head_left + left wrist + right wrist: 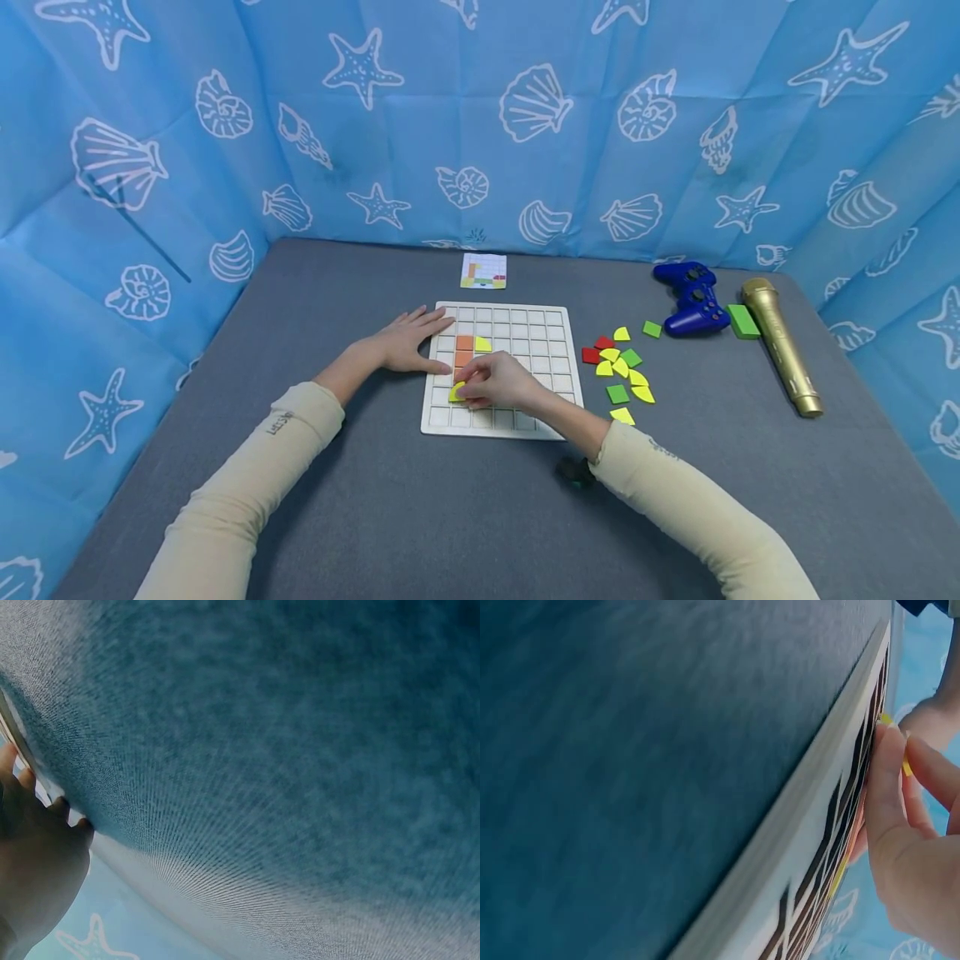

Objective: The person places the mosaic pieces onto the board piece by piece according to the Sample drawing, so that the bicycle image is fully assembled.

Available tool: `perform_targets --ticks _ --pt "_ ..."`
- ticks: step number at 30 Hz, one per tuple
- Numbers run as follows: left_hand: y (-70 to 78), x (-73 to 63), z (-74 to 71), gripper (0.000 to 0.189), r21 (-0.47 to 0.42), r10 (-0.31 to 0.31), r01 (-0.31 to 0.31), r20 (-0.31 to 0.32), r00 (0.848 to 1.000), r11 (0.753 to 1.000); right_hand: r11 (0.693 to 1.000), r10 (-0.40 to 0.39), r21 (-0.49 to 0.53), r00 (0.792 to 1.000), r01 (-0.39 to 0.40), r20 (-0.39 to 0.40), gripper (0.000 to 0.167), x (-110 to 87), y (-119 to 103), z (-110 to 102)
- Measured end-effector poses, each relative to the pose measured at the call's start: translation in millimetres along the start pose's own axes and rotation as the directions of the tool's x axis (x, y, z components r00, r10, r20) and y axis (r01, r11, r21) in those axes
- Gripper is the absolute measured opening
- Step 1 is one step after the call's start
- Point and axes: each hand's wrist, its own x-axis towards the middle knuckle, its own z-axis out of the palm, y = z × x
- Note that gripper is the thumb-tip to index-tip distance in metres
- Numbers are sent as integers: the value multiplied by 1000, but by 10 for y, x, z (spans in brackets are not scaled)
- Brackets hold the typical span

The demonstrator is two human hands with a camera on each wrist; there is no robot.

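Observation:
A white grid board (557,350) lies on the grey table. My left hand (405,342) rests at its left edge with the fingers spread and straight, the thumb reaching over the border squares. Over the lower left of the grid, my right hand (497,382) pinches a yellow quarter-circle tile (455,392) between thumb and fingers; the right wrist view shows these fingertips close to the board surface. Orange square tiles (465,342) stand in a column above that spot, partly hidden by the right hand. Beside the top orange one sits another yellow quarter-circle tile (483,344).
Loose yellow, red and green tiles (617,394) lie scattered right of the board. Behind it is a small pattern card (483,272). Farther right are a blue game controller (693,300), a green block (742,322) and a gold microphone (782,346). A blue curtain (465,125) encloses the table.

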Motion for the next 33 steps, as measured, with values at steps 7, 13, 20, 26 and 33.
perform_targets --ticks 7,13,20,26,33 --pt "-24 12 20 93 -3 2 -2 0 1000 1000 1000 13 -9 999 -13 -48 12 55 -54 141" --pt "-26 10 23 93 -3 2 -2 -5 1000 1000 997 -3 -83 997 -3 -74 12 65 -87 194" --pt "-20 7 13 92 3 4 -4 0 1000 1000 983 -35 -182 996 20 -80 9 53 -103 191" --pt "-26 17 10 93 4 2 -2 7 1000 1000 985 -37 -170 996 24 -78 12 59 -76 160" --pt "-15 -4 4 91 6 1 -1 7 1000 1000 994 -35 -103 999 34 -11 22 91 -93 41"
